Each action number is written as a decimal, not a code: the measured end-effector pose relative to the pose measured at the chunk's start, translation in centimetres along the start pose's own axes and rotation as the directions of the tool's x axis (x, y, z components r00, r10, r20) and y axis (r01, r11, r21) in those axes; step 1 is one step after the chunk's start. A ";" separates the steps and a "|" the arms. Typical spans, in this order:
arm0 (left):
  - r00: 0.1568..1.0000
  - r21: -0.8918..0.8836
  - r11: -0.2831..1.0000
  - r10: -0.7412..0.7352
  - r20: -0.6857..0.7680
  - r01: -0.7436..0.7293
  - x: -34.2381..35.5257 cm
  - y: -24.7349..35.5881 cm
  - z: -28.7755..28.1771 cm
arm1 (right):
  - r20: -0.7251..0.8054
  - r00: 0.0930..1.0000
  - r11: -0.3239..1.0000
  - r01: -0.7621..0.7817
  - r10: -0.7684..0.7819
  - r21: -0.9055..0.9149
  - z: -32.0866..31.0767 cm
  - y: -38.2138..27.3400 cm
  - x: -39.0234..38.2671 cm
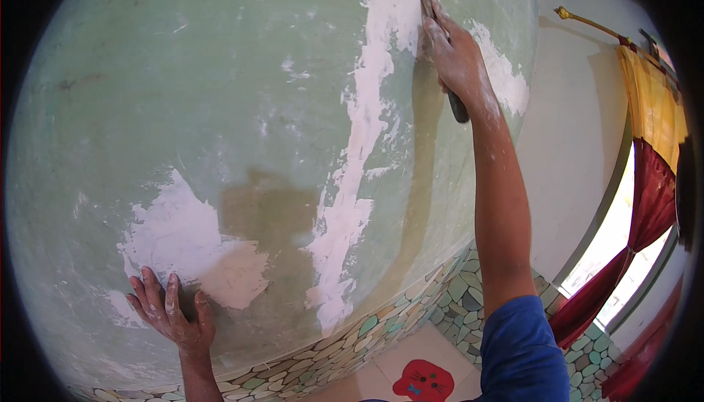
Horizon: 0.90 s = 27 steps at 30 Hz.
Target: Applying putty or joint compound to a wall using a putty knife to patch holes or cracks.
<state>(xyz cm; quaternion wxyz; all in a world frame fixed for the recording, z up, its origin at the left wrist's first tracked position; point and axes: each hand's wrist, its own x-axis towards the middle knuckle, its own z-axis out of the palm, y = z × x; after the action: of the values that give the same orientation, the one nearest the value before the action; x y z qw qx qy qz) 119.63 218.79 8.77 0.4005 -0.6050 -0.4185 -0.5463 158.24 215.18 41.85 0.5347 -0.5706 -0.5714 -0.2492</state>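
My right hand (456, 54) reaches high up the green wall (220, 72), closed round a putty knife (458, 107) with a dark handle. Its blade lies against the upper end of a long white strip of filler (363, 116) that runs down the wall. Lower left, my left hand (174, 312) rests with spread fingers on the wall, holding nothing. Its fingertips touch the lower edge of a broad white filler patch (172, 230). Another filler patch (500, 68) shows just right of my right forearm. White smears mark both hands.
A band of pebble-like stone tiles (315, 362) borders the wall's foot. On the floor lies a red cat-face mat (424, 381). To the right, a bright window (612, 255) has yellow and dark red curtains (649, 189) under a gold rod (590, 24).
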 end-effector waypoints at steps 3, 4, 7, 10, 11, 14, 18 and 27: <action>1.000 -0.026 1.000 -0.005 -0.018 0.005 0.2 0.2 0.1 | -0.053 0.995 0.997 0.083 -0.083 0.000 -0.2 0.7 1.9; 1.000 -0.027 1.000 -0.003 -0.023 0.002 0.3 0.3 0.2 | -0.055 0.996 0.997 0.075 -0.075 -0.004 -0.5 1.2 1.8; 1.000 -0.030 1.000 0.003 -0.027 -0.004 0.3 0.3 0.1 | -0.083 0.996 0.999 0.029 -0.026 0.035 -1.1 2.4 0.8; 1.000 -0.010 1.000 -0.002 -0.031 0.001 0.3 0.3 -0.1 | -0.151 0.974 0.980 0.185 -0.172 0.075 0.2 4.7 -1.6; 1.000 -0.016 1.000 0.005 -0.030 -0.006 0.4 0.3 -0.1 | -0.090 0.990 0.989 0.120 -0.112 0.088 0.2 4.7 -3.1; 0.999 -0.012 1.000 0.009 -0.033 -0.009 0.3 0.5 -0.1 | -0.027 0.997 0.995 0.069 -0.067 0.078 1.3 5.5 -3.6; 1.000 -0.014 1.000 0.005 -0.022 -0.005 0.2 0.5 0.3 | -0.074 0.986 0.989 0.151 -0.150 0.002 1.5 5.4 -2.3; 0.998 0.006 1.000 0.021 -0.062 -0.020 0.6 0.2 -0.3 | 0.071 0.996 0.997 0.048 -0.052 0.062 -0.9 2.4 0.3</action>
<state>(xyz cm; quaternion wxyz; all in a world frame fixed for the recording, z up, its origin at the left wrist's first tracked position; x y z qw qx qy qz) 119.79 218.51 9.39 0.4207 -0.5908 -0.4011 -0.5596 160.82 214.99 41.63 0.5243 -0.5484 -0.6117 -0.2242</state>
